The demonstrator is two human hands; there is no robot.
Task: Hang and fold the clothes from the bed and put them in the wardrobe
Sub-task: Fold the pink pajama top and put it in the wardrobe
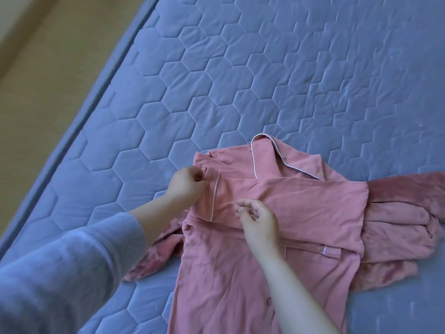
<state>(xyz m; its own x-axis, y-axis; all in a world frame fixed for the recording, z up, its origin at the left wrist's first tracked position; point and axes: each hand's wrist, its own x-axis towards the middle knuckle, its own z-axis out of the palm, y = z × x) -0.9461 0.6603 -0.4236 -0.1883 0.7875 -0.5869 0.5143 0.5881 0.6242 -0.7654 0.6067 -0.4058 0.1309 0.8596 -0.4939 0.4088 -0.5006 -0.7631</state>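
A pink pyjama shirt [301,201] with white piping lies spread on the blue quilted bed [240,80], collar pointing away from me and one sleeve folded across its chest. My left hand [186,184] pinches the piped cuff of that folded sleeve at the shirt's left edge. My right hand [258,219] pinches a fold of the sleeve fabric near the shirt's middle. Under the shirt lies a second, fuzzier pink garment [397,225], sticking out to the right and at the lower left.
The bed's left edge [103,75] runs diagonally, with tan floor [48,56] beyond it. Bare quilt stretches across the far part of the bed. No wardrobe or hanger is in view.
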